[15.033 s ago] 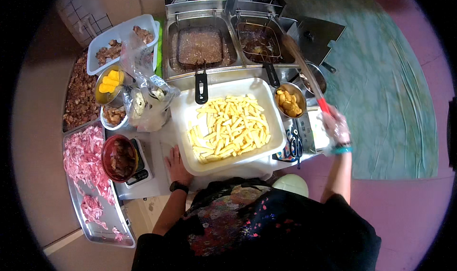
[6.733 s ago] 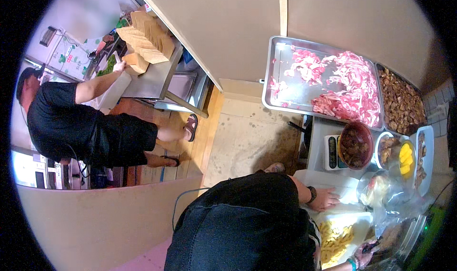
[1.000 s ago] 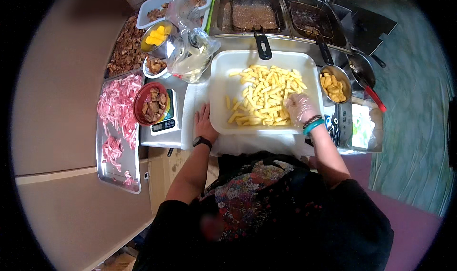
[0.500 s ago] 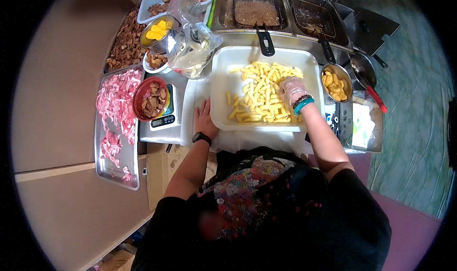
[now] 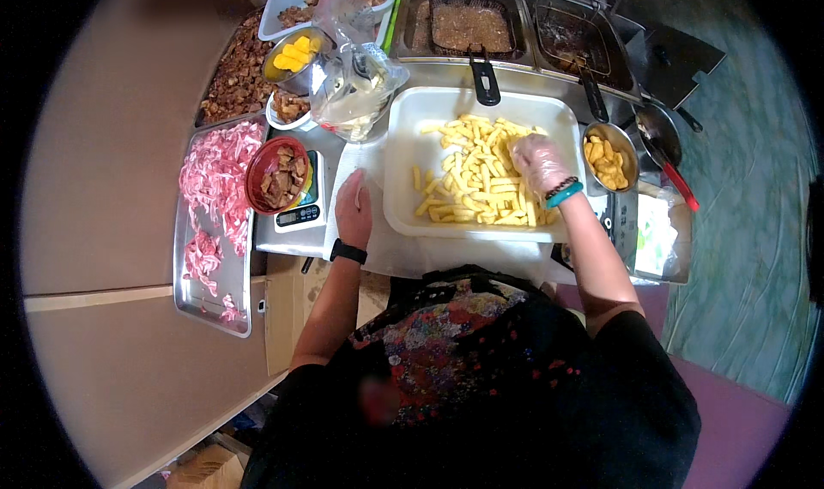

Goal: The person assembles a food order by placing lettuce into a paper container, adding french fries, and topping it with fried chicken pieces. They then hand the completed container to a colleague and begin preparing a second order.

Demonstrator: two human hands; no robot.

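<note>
A white plastic tub [image 5: 403, 218] holds a spread of pale yellow French fries [image 5: 481, 167]. Over the tub's right side, my right hand [image 5: 539, 163] wears a clear glove, its fingers curled down at the fries. Whatever is inside that grip is hidden. Left of the tub, my bare left hand [image 5: 353, 212] is turned on edge with straight fingers, holding nothing. It lies nearest the white sheet [image 5: 386, 253] and a digital scale [image 5: 300, 217]. On the scale stands a red-brown bowl [image 5: 254, 176] of browned meat pieces.
Pink raw meat strips lie on a metal tray [image 5: 232, 274] at left. Behind are a plastic bag [image 5: 352, 103] and a metal bowl of yellow pieces [image 5: 296, 55]. Fryer baskets [image 5: 470, 25] sit beyond the tub. A metal bowl [image 5: 608, 156] of golden pieces and red-handled pan [image 5: 659, 133] stand right.
My left hand has left the tub's side and turned on edge, fingers now together. My right hand has shifted slightly right and curled more over the fries.
</note>
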